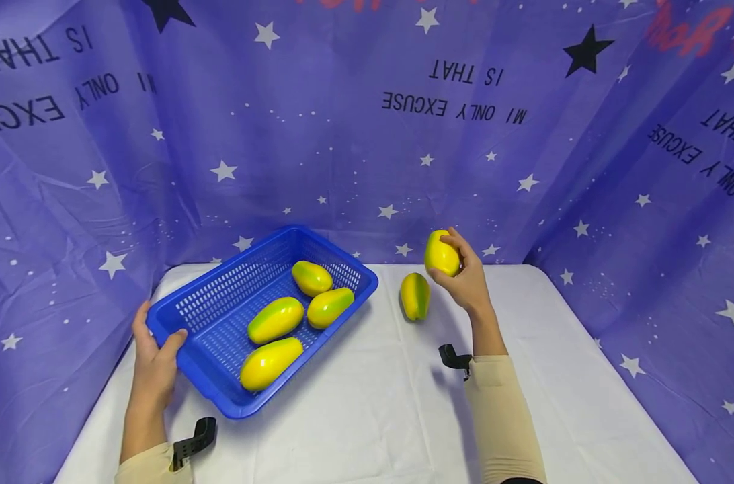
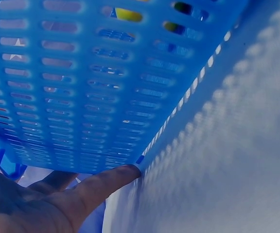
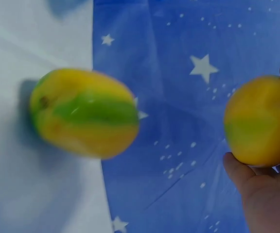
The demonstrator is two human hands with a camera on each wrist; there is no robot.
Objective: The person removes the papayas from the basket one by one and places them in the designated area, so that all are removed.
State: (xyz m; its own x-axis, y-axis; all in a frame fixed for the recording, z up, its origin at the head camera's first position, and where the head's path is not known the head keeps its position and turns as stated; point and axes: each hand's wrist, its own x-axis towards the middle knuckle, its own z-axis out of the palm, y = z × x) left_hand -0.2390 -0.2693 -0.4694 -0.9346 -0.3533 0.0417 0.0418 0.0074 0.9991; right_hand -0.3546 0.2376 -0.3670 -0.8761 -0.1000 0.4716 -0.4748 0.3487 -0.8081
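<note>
My left hand [image 1: 154, 363] grips the near-left end of a blue plastic basket [image 1: 206, 366], thumb over the rim. In the left wrist view a finger lies along the bottom of the slotted basket wall [image 2: 96, 92]. Several yellow-green papayas lie inside, one papaya [image 1: 271, 364] against the near side. My right hand [image 1: 468, 279] holds another papaya [image 1: 441, 254] above the far part of the table, fingers and thumb around it. Just left of that hand, one more papaya [image 1: 415, 296] lies on the table; the right wrist view shows it close up [image 3: 84, 114].
A white cloth [image 1: 367, 410] covers the table. Purple curtains [image 1: 355, 148] with stars and lettering hang behind and along both sides. Black camera mounts sit on both wrists, one mount [image 1: 195, 444] beside the basket's near corner.
</note>
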